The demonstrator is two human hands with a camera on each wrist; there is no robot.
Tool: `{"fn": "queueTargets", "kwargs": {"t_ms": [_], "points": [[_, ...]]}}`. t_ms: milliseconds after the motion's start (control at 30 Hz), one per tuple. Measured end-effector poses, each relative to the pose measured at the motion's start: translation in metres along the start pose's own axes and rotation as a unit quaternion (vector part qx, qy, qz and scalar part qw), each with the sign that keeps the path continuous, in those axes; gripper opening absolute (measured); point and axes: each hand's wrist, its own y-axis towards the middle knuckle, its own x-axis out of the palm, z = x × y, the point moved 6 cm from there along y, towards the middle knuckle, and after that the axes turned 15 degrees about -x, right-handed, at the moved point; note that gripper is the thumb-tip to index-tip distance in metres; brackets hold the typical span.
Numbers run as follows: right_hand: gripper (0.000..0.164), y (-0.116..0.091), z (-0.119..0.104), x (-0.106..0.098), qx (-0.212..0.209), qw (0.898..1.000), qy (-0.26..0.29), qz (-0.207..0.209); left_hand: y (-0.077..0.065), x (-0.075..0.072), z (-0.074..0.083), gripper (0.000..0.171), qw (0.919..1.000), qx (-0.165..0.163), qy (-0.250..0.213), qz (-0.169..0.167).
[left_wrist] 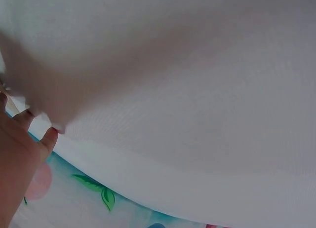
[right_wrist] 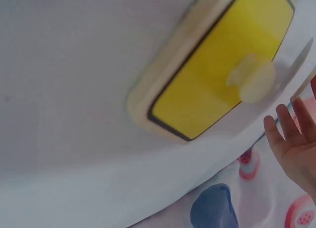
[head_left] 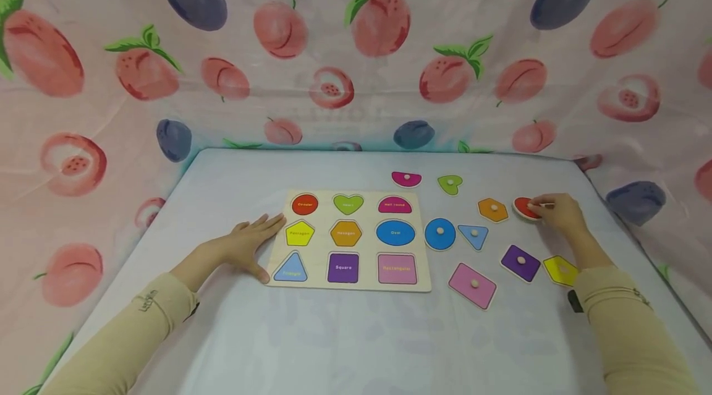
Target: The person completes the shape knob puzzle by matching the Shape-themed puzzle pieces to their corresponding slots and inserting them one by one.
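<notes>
My left hand (head_left: 245,246), fingers spread, touches the left edge of a wooden shape puzzle board (head_left: 322,196) printed with coloured, labelled shapes. Only part of that hand (left_wrist: 22,144) shows in the left wrist view. To the right, thumb and fingers of my right hand (head_left: 559,212) pinch a red round puzzle piece (head_left: 521,205) by its top. Nearest to this hand are the orange hexagon piece (head_left: 489,206) and the yellow pentagon piece (head_left: 556,272), which lies by the wrist. Large in the right wrist view is the yellow piece (right_wrist: 202,90) with its pale knob.
Between board and right hand lie a blue oval (head_left: 436,240), a blue triangle (head_left: 473,239), a purple square (head_left: 517,268) and a pink rectangle (head_left: 467,293), all knobbed. Farther back are a magenta half-round (head_left: 400,182) and a green heart (head_left: 447,186). A fruit-print cloth (head_left: 367,92) hangs behind the table.
</notes>
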Motion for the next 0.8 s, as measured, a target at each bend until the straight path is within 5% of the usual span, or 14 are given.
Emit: {"fn": "queueTargets", "kwargs": {"t_ms": [367,800], "points": [[0.039,0.009,-0.036,-0.002,-0.08,0.996,-0.02,0.026,-0.001,0.0,-0.003,0.127,1.0,0.003,0.0,0.009],[0.034,0.013,-0.075,0.006,-0.134,0.99,0.02,0.039,0.0,0.002,-0.003,0.127,1.0,-0.002,0.004,0.003]]}}
